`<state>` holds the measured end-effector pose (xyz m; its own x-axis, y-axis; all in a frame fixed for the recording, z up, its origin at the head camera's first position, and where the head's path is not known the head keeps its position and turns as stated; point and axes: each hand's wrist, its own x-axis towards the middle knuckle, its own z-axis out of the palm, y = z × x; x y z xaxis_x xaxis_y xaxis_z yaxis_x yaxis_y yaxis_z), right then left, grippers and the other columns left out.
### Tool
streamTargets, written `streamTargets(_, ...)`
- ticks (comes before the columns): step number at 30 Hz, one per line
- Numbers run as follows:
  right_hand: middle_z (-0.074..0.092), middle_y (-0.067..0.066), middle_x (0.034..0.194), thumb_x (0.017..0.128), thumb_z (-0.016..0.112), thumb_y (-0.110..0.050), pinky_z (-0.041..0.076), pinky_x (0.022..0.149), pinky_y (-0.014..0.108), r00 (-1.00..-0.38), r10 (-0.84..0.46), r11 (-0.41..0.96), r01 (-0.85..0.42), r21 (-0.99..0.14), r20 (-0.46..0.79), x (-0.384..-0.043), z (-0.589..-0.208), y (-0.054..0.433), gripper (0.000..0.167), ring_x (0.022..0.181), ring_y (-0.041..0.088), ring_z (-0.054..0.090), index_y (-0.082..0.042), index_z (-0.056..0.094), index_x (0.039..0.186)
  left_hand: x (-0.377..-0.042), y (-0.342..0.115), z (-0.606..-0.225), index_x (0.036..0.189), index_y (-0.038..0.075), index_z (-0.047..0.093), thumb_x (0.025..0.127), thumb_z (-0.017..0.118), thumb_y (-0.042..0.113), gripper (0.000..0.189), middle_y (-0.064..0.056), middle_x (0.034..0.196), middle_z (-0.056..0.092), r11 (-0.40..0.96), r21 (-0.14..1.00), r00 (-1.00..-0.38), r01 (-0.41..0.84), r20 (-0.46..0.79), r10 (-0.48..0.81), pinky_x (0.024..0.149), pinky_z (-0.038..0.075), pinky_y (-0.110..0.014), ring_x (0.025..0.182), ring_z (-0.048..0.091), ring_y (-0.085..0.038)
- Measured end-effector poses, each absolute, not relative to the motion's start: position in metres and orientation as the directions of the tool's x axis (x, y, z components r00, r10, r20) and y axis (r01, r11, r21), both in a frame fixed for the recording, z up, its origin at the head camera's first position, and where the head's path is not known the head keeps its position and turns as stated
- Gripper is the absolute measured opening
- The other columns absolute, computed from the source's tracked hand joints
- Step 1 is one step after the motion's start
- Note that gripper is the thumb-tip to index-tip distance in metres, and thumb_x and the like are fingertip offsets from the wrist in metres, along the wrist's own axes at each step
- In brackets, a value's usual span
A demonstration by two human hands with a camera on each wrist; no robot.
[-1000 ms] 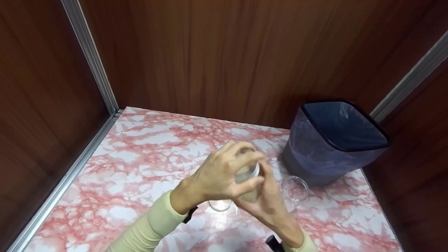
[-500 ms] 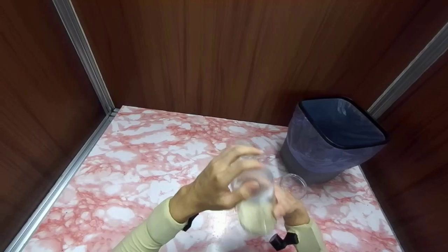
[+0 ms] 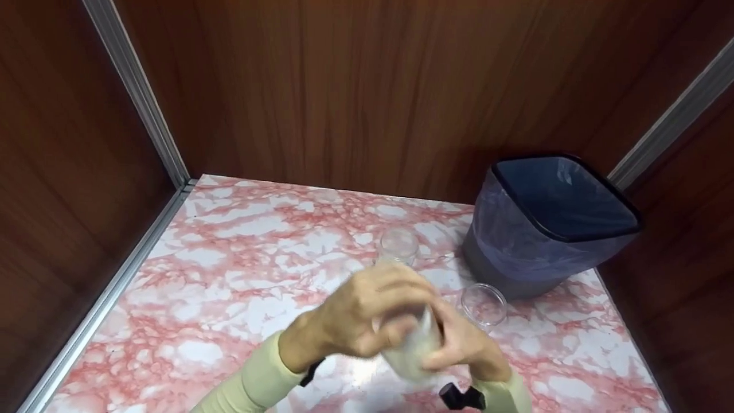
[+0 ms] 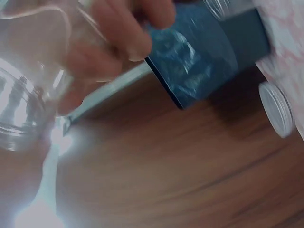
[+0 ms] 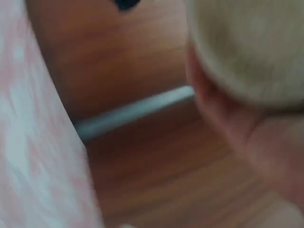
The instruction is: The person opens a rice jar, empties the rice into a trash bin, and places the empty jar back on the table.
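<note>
Both hands hold a clear jar (image 3: 410,358) with pale yellowish contents, low over the front of the table in the head view. My left hand (image 3: 361,304) curls its fingers and thumb around its upper part. On the other side, my right hand (image 3: 464,347) grips the lower part, with the thumb across the front. In the left wrist view, clear walls and screw-thread ridges (image 4: 19,111) show beside blurred fingers. The right wrist view has the round beige underside (image 5: 256,52) close up, fingers wrapped along its edge. The hands hide much of the jar.
A clear open jar (image 3: 484,304) stands right of the hands. Another clear jar (image 3: 399,244) stands behind them. A bin (image 3: 545,252) with a dark rim and purplish liner is at the back right. Wood-grain panels (image 3: 344,97) enclose the red-and-white marbled table (image 3: 229,269).
The held jar has come lower and nearer to me. It swung from tilted to more upright, then tilted again as the hands drew back together. The jar behind the hands has come into view.
</note>
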<state>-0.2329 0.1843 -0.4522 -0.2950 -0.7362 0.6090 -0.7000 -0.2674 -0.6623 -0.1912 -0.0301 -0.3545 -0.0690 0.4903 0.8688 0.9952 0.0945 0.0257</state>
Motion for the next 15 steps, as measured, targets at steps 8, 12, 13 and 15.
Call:
streamTargets(8, 0.06, 0.019, 0.121, 0.076, 0.077, -0.049, 0.05, 0.09, 0.031, -0.422, -0.303, 0.591, -0.786, -0.179, 0.855, -0.183, -0.42, 0.136, 0.086, 0.105, 0.025, 0.06, 0.01, 0.047, 0.132, -0.198, -0.036, -0.365, 0.117, 0.006, 0.065, 0.105, 0.034, 0.034, 0.044, -0.009, 0.115, 0.066, 0.334, 0.237, -0.349, 0.913, 0.875, 0.335, 0.095, 0.05, -0.029, 0.106, 0.062, -0.019)
streamTargets(12, 0.058, 0.014, 0.126, 0.077, 0.082, -0.036, 0.05, 0.092, 0.028, -0.576, -0.349, 0.366, -0.81, -0.458, 0.74, -0.188, -0.427, 0.146, 0.086, 0.107, 0.021, 0.059, 0.003, 0.041, 0.141, -0.192, -0.034, -0.362, 0.126, 0.01, 0.06, 0.105, 0.023, 0.049, 0.058, -0.01, 0.132, 0.059, 0.391, 0.285, -0.43, 0.875, 0.83, 0.356, 0.106, 0.042, -0.037, 0.123, 0.054, -0.022)
streamTargets(13, 0.058, 0.013, 0.127, 0.075, 0.084, -0.027, 0.05, 0.092, 0.028, -0.613, -0.396, 0.254, -0.789, -0.56, 0.683, -0.191, -0.429, 0.152, 0.087, 0.108, 0.02, 0.06, 0.001, 0.038, 0.144, -0.189, -0.034, -0.36, 0.128, 0.01, 0.059, 0.104, 0.022, 0.052, 0.061, -0.011, 0.136, 0.057, 0.398, 0.28, -0.43, 0.873, 0.827, 0.362, 0.109, 0.04, -0.04, 0.127, 0.051, -0.024)
streamTargets(15, 0.06, 0.006, 0.126, 0.07, 0.083, -0.011, 0.05, 0.093, 0.027, -0.641, -0.507, 0.052, -0.69, -0.722, 0.576, -0.197, -0.431, 0.166, 0.086, 0.107, 0.015, 0.061, -0.006, 0.039, 0.145, -0.184, -0.035, -0.356, 0.13, 0.009, 0.056, 0.103, 0.024, 0.054, 0.062, -0.014, 0.14, 0.052, 0.379, 0.246, -0.393, 0.892, 0.835, 0.384, 0.112, 0.035, -0.046, 0.133, 0.045, -0.028)
